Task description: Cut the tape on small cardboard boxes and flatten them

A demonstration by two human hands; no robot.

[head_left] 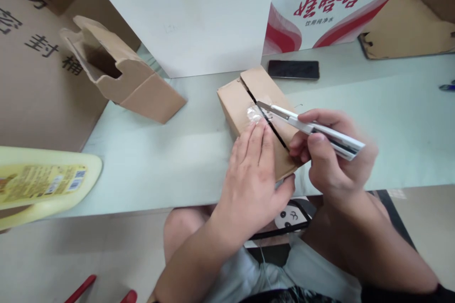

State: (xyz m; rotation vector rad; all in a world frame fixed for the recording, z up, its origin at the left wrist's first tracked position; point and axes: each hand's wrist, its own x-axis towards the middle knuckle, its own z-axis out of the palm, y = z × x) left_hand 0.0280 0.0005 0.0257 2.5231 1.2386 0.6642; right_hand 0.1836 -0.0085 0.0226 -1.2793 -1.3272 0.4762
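A small brown cardboard box (231,99) sits on the table, a dark gap running between its top flaps. Crumpled clear tape (254,114) clings across that gap. My left hand (250,170) holds the box by its near edge, fingers stretched over the top and thumb at the front side. In my right hand (330,156) is a white utility knife (320,130), gripped with its blade out. The blade tip lies at the gap, right beside the tape. The lower fingers of my right hand are close to the box's right edge; whether they touch it cannot be made out.
An opened cardboard carton (142,90) lies to the left, near a yellow jug (81,170). A phone (293,69) lies behind the box. White cartons (213,23) and a large brown carton (31,90) stand along the back and left. Flat cardboard (408,23) is at back right.
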